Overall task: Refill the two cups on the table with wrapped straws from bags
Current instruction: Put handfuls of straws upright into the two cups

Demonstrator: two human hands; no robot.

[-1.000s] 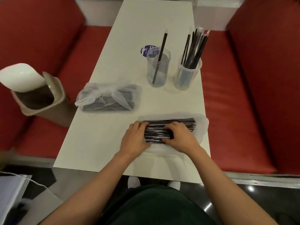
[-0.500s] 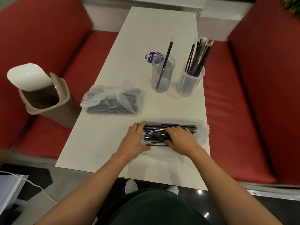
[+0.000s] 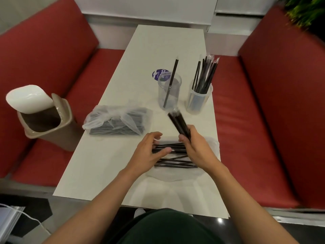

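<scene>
- Head view, hand pose: the right hand [image 3: 197,147] is closed round a bundle of wrapped straws [image 3: 179,124], which tilts up toward 11 o'clock, its free end near the base of the left cup [image 3: 169,90]. The forearm enters from 5 o'clock.
- The left hand [image 3: 149,154] lies with fingers spread and slightly curled, gripping nothing firmly; its fingertips rest on the loose straws [image 3: 174,155] that lie flat on the opened bag [image 3: 211,143] at the near edge of the table [image 3: 158,46]. The forearm enters from 7 o'clock.
- Task items: the left cup holds one straw leaning toward 12 o'clock. The right cup [image 3: 199,98], just beside it at 3 o'clock, holds many straws. A tied bag of straws [image 3: 117,122] lies at 9 o'clock from the hands, unopened.
- Writing: a round purple sticker [image 3: 158,74] on the table behind the left cup shows white letters starting "Cl"; the rest is hidden by the cup.
- Surroundings: a tan bin with a white swing lid [image 3: 44,117] stands on the red bench [image 3: 88,81] at 9 o'clock.
- Change from the earlier frames: both hands were pressed flat on the straw pile; the right one has since lifted a bundle clear of it, leaving the remaining straws scattered.
</scene>
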